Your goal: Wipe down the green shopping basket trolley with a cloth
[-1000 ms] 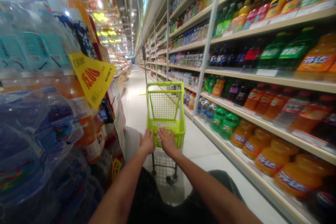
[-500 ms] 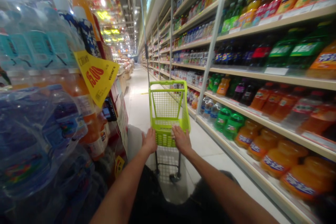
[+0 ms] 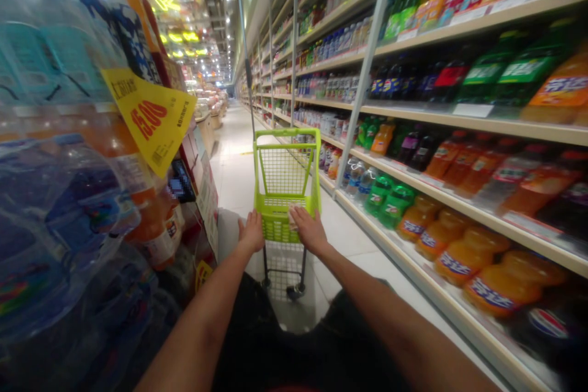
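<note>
A small lime-green shopping cart (image 3: 287,196) stands in front of me, with a mesh back, a slatted near side and dark legs on casters. My left hand (image 3: 252,231) rests against its near left corner, thumb spread away and fingers pointing forward. At the right part of the near rim is my right hand (image 3: 310,231), its fingers pressed over a pale, crumpled tissue (image 3: 293,217). Part of that tissue is hidden under the fingers. No goods are visible inside the cart's upper basket.
Shelves (image 3: 459,116) of bottled drinks line the right side. Close on the left are stacked, wrapped water bottles (image 3: 59,226), with a yellow price sign (image 3: 149,119) jutting into the aisle. The pale tiled floor (image 3: 232,153) runs far ahead. A thin dark pole (image 3: 249,76) rises beyond the cart.
The view has shifted forward and slightly right, so the cart and both hands sit a little higher and further left. Both hands stay at the cart's near side.
</note>
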The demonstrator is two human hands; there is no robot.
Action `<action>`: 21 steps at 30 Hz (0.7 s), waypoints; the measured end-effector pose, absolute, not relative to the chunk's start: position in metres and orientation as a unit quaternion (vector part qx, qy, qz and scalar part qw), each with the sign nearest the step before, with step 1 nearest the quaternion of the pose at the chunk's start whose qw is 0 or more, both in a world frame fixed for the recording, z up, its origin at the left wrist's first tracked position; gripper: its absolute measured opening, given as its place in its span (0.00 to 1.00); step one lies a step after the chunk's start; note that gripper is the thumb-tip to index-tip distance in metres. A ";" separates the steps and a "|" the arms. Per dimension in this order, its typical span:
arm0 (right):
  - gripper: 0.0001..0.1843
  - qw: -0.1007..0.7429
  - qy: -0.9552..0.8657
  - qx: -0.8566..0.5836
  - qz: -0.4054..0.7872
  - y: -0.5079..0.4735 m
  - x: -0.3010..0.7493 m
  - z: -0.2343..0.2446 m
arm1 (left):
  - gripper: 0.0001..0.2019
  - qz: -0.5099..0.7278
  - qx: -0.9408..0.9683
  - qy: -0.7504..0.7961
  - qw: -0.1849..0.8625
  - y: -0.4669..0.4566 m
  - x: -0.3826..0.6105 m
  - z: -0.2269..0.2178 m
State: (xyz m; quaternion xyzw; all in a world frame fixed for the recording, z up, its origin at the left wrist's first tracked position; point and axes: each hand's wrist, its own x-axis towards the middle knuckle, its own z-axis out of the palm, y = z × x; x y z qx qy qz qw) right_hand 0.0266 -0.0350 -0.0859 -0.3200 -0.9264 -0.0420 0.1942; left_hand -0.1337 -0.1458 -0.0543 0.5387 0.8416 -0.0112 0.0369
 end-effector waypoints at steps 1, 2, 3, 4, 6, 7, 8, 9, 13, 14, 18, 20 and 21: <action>0.30 0.198 -0.926 -0.319 -0.043 -0.036 0.026 -0.087 | 0.39 -0.008 0.536 0.843 0.034 -0.145 -0.133 -0.055; 0.31 0.205 -0.924 -0.319 -0.044 -0.038 0.022 -0.088 | 0.39 -0.006 0.534 0.845 0.032 -0.144 -0.132 -0.056; 0.32 0.215 -0.921 -0.321 -0.045 -0.040 0.018 -0.088 | 0.40 -0.004 0.532 0.846 0.029 -0.144 -0.132 -0.057; 0.31 0.224 -0.917 -0.326 -0.046 -0.042 0.012 -0.089 | 0.40 -0.004 0.532 0.846 0.028 -0.144 -0.131 -0.058; 0.28 0.234 -0.912 -0.335 -0.045 -0.043 0.000 -0.090 | 0.40 -0.007 0.533 0.846 0.023 -0.143 -0.132 -0.060; 0.27 0.233 -0.912 -0.334 -0.045 -0.042 -0.005 -0.090 | 0.40 -0.009 0.533 0.846 0.020 -0.144 -0.132 -0.060; 0.26 0.228 -0.915 -0.329 -0.046 -0.041 -0.008 -0.090 | 0.40 -0.011 0.532 0.846 0.017 -0.144 -0.133 -0.060; 0.25 0.221 -0.920 -0.321 -0.047 -0.039 -0.009 -0.089 | 0.40 -0.012 0.531 0.847 0.015 -0.144 -0.134 -0.060; 0.27 0.199 -0.930 -0.301 -0.068 -0.028 0.009 -0.090 | 0.40 -0.010 0.527 0.850 0.014 -0.146 -0.137 -0.059; 0.27 0.197 -0.927 -0.310 -0.072 -0.025 0.017 -0.090 | 0.40 -0.010 0.528 0.849 0.018 -0.146 -0.138 -0.059; 0.27 0.213 -0.896 -0.383 -0.070 -0.012 0.044 -0.093 | 0.42 -0.011 0.536 0.843 0.035 -0.144 -0.139 -0.059; 0.27 0.224 -0.885 -0.403 -0.062 -0.013 0.045 -0.095 | 0.42 -0.010 0.534 0.845 0.039 -0.142 -0.137 -0.059; 0.27 0.227 -0.886 -0.399 -0.057 -0.016 0.040 -0.095 | 0.42 -0.011 0.532 0.846 0.043 -0.141 -0.136 -0.059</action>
